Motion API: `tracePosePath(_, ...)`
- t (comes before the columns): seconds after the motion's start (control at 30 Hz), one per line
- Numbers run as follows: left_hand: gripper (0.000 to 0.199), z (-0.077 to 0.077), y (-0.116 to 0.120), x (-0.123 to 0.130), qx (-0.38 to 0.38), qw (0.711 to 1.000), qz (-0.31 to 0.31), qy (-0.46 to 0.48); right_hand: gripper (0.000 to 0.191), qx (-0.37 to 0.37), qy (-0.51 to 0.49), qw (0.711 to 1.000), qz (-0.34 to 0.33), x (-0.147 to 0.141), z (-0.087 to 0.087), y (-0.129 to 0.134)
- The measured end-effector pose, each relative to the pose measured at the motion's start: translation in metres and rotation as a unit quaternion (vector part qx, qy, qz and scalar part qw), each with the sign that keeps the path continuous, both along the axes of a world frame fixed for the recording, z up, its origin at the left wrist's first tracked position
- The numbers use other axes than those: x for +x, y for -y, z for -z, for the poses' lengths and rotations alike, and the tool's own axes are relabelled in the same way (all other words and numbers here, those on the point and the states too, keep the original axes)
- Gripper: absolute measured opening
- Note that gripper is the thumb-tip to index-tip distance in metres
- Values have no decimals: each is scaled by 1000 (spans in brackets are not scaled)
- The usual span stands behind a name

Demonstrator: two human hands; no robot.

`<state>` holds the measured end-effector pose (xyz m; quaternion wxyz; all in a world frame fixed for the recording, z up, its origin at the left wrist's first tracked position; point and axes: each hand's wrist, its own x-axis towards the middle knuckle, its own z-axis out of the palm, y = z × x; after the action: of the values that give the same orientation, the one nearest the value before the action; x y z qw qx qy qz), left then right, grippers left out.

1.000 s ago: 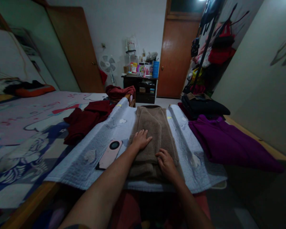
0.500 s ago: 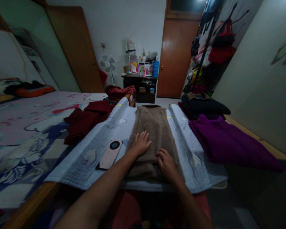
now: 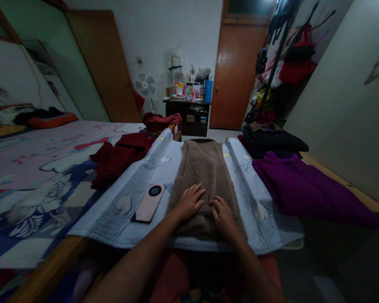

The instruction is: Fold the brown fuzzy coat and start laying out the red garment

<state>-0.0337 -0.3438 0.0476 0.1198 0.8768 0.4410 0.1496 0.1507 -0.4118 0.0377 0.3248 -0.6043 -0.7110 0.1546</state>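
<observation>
A brown fleecy garment (image 3: 200, 164), folded into a long narrow shape, lies on a pale blue quilted cloth (image 3: 173, 147). My left hand (image 3: 191, 203) rests flat on its near left part, fingers stretched out. Just to the right, my right hand (image 3: 222, 213) touches the near part of the garment with its fingers slightly bent and apart. Neither hand grips anything. Left of the garment, a pink phone (image 3: 149, 204) with a round black camera lies on the cloth, back side up.
Dark red clothing (image 3: 121, 155) lies on the bed (image 3: 63, 141) at left. A folded purple garment (image 3: 306, 189) and a dark folded pile (image 3: 273, 139) are at right. Beyond stand a fan (image 3: 145, 86), a dark cabinet (image 3: 187, 118) and a wooden door (image 3: 232, 80).
My left hand has slid back over the brown garment toward me. My right hand stays almost in the same spot. The view has shifted slightly.
</observation>
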Motion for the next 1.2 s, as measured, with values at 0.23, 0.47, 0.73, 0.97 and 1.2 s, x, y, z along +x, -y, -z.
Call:
tracePosePath(0.23,50,1,4,1,3,1000,3,-2,29,14,-2,1000,1,-1,-2,1)
tracePosePath(0.47,63,-10,5,5,-50,998,5,-30,37,17,17,1000,5,-2,1,1)
tracePosePath(0.73,71,-11,7,6,-68,998,-5,-11,39,-11,54,998,-43,7,-11,-14)
tracePosePath(0.97,73,2,8,8,-39,999,-16,-16,49,-67,144,985,-72,11,-15,-60)
tracePosePath(1.2,69,1,9,8,-32,999,-14,-20,53,-98,219,971,-4,4,-20,-98)
